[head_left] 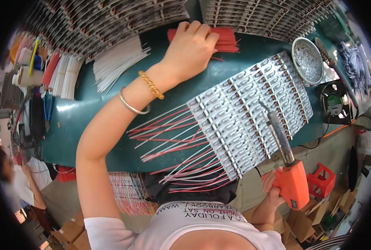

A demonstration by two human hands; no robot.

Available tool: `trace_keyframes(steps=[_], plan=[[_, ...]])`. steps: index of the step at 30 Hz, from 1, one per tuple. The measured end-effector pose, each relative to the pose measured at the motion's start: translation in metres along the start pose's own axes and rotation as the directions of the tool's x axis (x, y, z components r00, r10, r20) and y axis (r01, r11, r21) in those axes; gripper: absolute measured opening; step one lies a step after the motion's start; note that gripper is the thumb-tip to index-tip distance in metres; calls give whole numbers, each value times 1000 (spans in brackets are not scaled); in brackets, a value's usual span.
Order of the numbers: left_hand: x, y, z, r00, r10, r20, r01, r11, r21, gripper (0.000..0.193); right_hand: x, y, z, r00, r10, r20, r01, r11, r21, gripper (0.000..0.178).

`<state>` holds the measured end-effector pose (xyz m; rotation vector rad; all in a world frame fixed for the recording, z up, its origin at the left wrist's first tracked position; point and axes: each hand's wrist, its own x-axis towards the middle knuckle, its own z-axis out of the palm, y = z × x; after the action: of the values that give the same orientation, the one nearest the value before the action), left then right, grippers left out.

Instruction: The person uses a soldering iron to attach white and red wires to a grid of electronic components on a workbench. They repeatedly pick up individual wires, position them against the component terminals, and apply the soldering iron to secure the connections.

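Orange soldering gun [293,187] is gripped in R hand [272,189], fingers wrapped round the handle, nr the front edge of the green table [69,121]. Its metal tip [265,106] is pointed away from the body, over the board [239,118] of small metal parts; whether contact is made can't be told.

L hand [193,50] is laid over the red wires [227,39] on the far side of the table, fingers bent down; whether any wire is pinched can't be told, as fingertips are mostly hidden.

Board is set aslant, right of the table's centre. Red & white leads [175,139] are spread out from its L edge, the nearest ones extended past the table edge.

Bundle of white wires [119,60] is laid L of the L hand. Bowl [295,68] w/ silver bits is placed just beside the board's far R corner, black fan [336,102] nr its R edge. More panels [260,16] are lined up along the far edge. Red stool [322,181] is seen on the floor, R side.
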<state>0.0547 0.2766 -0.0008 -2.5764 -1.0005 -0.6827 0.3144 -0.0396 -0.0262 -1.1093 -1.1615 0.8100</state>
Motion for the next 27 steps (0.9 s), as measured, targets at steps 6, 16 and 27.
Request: trace_keyframes(steps=[6,16,27], plan=[[32,1,22,999,-4,44,2,999,48,11,5,-2,3,999,49,-15,-49,999,-19,68],[16,8,-49,950,-284,129,309,795,-522,12,31,-31,24,998,67,-2,-67,998,16,68],[-56,62,-67,848,-382,368,530,619,-580,10,35,-46,59,903,413,-117,-429,885,-184,85]])
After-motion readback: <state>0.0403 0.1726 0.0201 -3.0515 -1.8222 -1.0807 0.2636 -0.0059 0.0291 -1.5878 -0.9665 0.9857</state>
